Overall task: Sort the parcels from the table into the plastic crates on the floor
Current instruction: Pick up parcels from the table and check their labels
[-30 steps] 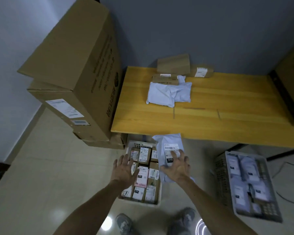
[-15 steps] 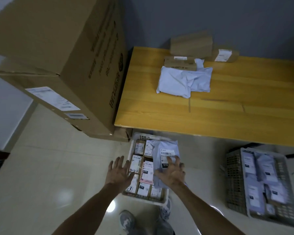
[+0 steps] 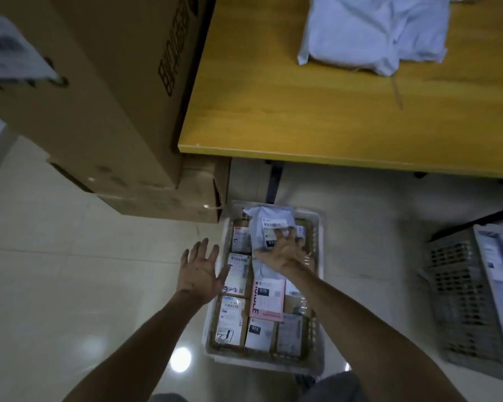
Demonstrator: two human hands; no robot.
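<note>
1. The right hand (image 3: 282, 252) reaches down into the white plastic crate (image 3: 320, 288) on the floor. Its fingers are spread and lie on a white poly mailer (image 3: 259, 227), with the thumb at the mailer's near edge. The hand is not clenched round it.
2. That mailer lies label-up across the far half of the white crate, on top of the parcels packed there. Its far end reaches the crate's far rim.
3. The left hand (image 3: 199, 271) is released, palm down with the fingers fanned. It hovers at the crate's left rim and holds nothing.
4. The near half of the white crate is packed with small labelled cardboard parcels (image 3: 230, 320) set in rows, with a pink parcel (image 3: 266, 303) among them.
5. A grey plastic crate (image 3: 462, 300) stands well apart to the right and holds more white mailers (image 3: 500, 271).
6. Two more white poly mailers (image 3: 360, 33) overlap on the yellow wooden tabletop (image 3: 302, 111), towards its far side.
7. Large cardboard boxes (image 3: 114, 82) are stacked on the tiled floor (image 3: 55, 271), just beside the tabletop's left edge.
</note>
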